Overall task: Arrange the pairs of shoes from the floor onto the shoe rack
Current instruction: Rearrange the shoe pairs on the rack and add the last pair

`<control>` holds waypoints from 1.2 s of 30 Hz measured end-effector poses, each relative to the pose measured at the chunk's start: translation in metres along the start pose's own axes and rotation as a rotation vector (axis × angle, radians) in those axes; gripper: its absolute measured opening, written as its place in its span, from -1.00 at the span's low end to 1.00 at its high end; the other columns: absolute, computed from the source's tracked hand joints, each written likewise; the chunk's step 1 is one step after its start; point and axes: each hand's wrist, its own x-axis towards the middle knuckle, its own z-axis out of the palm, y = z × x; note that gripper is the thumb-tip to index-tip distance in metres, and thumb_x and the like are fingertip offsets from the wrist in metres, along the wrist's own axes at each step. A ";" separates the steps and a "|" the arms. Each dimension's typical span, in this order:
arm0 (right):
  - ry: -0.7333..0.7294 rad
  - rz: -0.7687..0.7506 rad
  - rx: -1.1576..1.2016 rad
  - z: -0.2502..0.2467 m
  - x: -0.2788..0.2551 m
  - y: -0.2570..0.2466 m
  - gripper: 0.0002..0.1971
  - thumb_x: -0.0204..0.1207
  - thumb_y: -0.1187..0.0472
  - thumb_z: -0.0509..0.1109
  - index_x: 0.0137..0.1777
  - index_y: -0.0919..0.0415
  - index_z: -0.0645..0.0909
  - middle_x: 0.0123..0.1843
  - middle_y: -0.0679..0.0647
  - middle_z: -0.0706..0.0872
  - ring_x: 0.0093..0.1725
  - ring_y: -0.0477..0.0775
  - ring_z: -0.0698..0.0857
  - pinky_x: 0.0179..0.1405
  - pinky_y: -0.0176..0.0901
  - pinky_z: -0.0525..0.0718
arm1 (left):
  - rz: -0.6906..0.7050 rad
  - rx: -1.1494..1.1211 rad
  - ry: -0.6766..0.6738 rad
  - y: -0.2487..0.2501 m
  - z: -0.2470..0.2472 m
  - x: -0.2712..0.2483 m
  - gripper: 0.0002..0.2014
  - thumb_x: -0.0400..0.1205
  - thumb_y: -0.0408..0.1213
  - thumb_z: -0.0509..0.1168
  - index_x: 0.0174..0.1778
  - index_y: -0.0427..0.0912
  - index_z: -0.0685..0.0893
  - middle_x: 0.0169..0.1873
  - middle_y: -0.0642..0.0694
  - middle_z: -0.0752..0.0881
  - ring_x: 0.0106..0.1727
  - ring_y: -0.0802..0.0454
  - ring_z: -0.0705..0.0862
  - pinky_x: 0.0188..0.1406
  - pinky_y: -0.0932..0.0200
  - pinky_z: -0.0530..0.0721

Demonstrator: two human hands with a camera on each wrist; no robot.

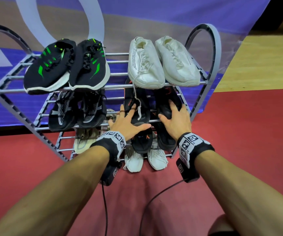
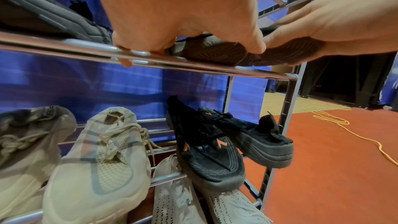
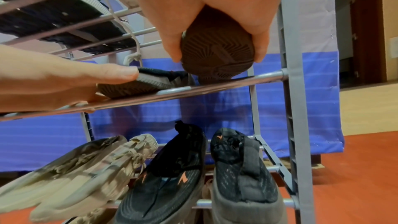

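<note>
A grey metal shoe rack (image 1: 212, 53) holds several pairs. On the right of its middle shelf lie two black shoes with red marks, toes inward. My left hand (image 1: 132, 118) rests with spread, straight fingers on the left black shoe (image 1: 145, 113), whose heel (image 2: 211, 52) sits at the shelf's front rod (image 2: 64, 43). My right hand (image 1: 169, 113) grips the heel of the right black shoe (image 1: 164, 101). In the right wrist view, thumb and fingers curl round its ribbed sole (image 3: 217, 52), just above the rod. The toes of both shoes are hidden under the top shelf.
Top shelf: black-and-green pair (image 1: 65, 65) and white pair (image 1: 161, 62), one lace (image 1: 138, 103) dangling over my left hand. Middle left: black-and-white knit pair (image 1: 77, 109). Lower shelf: beige pair (image 1: 84, 140), black pair with orange marks (image 2: 206, 156). White knit pair (image 1: 134, 160) on the red floor.
</note>
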 end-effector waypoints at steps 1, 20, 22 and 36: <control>-0.001 -0.016 0.012 0.000 0.002 0.000 -0.26 0.56 -0.16 0.37 0.69 -0.05 0.19 0.62 0.35 0.20 0.59 0.38 0.24 0.51 0.22 0.40 | 0.002 0.002 0.000 0.000 0.000 0.000 0.04 0.31 0.61 0.19 0.67 0.36 -0.06 0.72 -0.06 -0.21 0.71 -0.19 -0.02 0.62 -0.35 -0.06; -0.127 -0.098 -0.024 -0.002 0.000 0.023 -0.16 0.58 -0.26 0.30 0.71 0.15 0.09 0.68 0.27 0.14 0.62 0.28 0.29 0.48 0.11 0.39 | 0.055 0.015 0.062 -0.002 0.004 0.002 0.11 0.43 0.54 0.14 0.69 0.09 -0.30 0.72 -0.10 -0.15 0.72 -0.11 -0.01 0.56 -0.43 -0.01; -0.111 -0.115 0.004 0.000 0.000 0.022 -0.19 0.57 -0.23 0.33 0.70 0.15 0.14 0.66 0.26 0.21 0.60 0.27 0.30 0.52 0.11 0.36 | 0.050 0.060 0.041 -0.002 0.004 0.005 0.06 0.45 0.55 0.08 0.68 0.15 -0.32 0.72 -0.12 -0.18 0.72 -0.13 -0.01 0.55 -0.45 0.01; -0.088 -0.213 -0.016 0.018 -0.014 0.043 -0.34 0.69 -0.16 0.15 0.72 -0.02 0.04 0.74 0.24 -0.05 0.71 0.27 -0.13 0.63 0.22 -0.08 | -0.002 0.142 0.010 0.001 0.007 0.010 0.00 0.43 0.54 0.15 0.67 0.30 -0.22 0.71 -0.05 -0.26 0.72 -0.11 -0.11 0.57 -0.42 0.03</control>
